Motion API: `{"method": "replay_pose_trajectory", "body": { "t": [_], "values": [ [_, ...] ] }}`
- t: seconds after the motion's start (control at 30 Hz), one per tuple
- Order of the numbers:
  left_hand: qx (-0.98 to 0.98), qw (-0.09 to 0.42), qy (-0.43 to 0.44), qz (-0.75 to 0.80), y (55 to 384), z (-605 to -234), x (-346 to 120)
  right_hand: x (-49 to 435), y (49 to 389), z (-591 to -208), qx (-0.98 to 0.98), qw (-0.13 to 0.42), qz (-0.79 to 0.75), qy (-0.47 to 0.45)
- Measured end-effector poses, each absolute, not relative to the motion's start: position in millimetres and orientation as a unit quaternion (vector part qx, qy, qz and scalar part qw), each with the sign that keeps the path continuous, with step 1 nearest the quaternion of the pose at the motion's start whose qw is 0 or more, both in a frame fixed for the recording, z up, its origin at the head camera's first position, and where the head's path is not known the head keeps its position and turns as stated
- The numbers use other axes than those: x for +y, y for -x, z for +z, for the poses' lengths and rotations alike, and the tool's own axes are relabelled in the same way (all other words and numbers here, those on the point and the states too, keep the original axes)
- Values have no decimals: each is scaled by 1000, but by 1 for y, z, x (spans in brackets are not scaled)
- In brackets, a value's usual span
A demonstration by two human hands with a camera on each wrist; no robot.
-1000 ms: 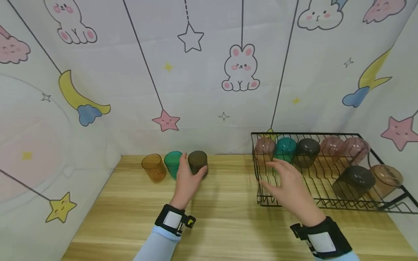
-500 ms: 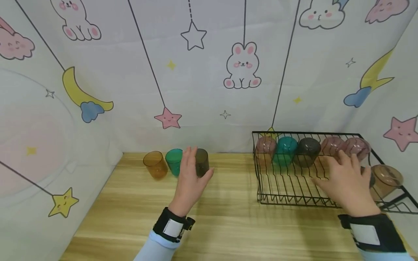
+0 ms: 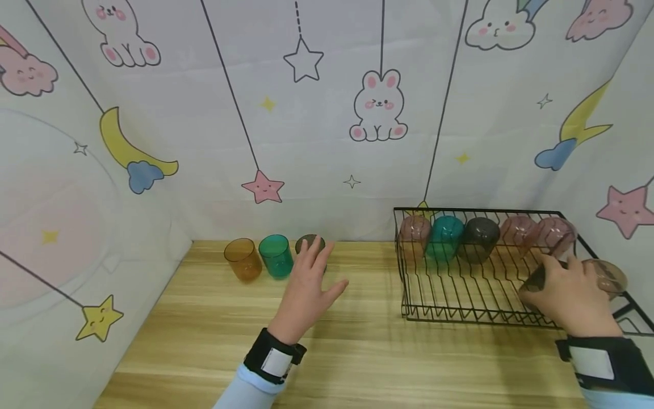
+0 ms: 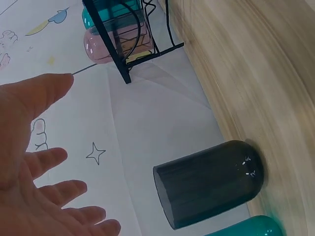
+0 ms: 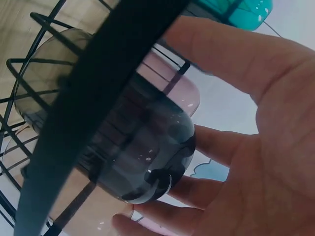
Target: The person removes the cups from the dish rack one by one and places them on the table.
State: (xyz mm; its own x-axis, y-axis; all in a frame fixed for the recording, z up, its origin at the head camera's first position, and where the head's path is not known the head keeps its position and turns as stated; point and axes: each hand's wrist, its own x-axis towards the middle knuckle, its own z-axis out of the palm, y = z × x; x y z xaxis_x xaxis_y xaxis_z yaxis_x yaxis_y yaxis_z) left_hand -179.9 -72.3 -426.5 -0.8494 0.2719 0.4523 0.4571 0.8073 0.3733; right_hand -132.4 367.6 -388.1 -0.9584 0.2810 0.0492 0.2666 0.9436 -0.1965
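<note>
My left hand [image 3: 306,289] hovers with fingers spread beside a dark grey glass [image 4: 206,184] on the wooden table; no contact shows in the left wrist view. To that glass's left, a green glass [image 3: 276,257] and an amber glass [image 3: 243,260] stand mouth up. On the right, my right hand [image 3: 574,295] reaches into the black wire rack [image 3: 480,211]. Its thumb and fingers curl round an upside-down dark grey glass [image 5: 147,147] in the front row. The hand partly hides that glass in the head view.
Along the rack's back row sit a pink glass [image 3: 415,232], a teal glass [image 3: 447,236], another grey glass [image 3: 480,238] and two more pinkish glasses [image 3: 556,234]. An amber-brown glass [image 3: 608,276] is right of my right hand. A printed cloth [image 3: 317,142] hangs behind the table.
My right hand has moved right across the rack and closed round the front grey glass. My left hand has drawn away from the dark glass on the table, slightly right and nearer me.
</note>
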Motion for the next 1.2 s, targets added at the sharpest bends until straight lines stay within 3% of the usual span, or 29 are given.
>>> {"method": "replay_pose_trajectory", "body": {
  "t": [0.23,0.83,1.2],
  "values": [
    [-943,152,199,-218,176,-429,-67,365,134,-387,-987,33,94,130],
    [-947,119,237,-179,170,-436,-61,370,133,-379,-993,35,75,79],
    [-944,110,244,-190,169,-432,-59,343,126,-353,-984,137,104,42]
  ]
}}
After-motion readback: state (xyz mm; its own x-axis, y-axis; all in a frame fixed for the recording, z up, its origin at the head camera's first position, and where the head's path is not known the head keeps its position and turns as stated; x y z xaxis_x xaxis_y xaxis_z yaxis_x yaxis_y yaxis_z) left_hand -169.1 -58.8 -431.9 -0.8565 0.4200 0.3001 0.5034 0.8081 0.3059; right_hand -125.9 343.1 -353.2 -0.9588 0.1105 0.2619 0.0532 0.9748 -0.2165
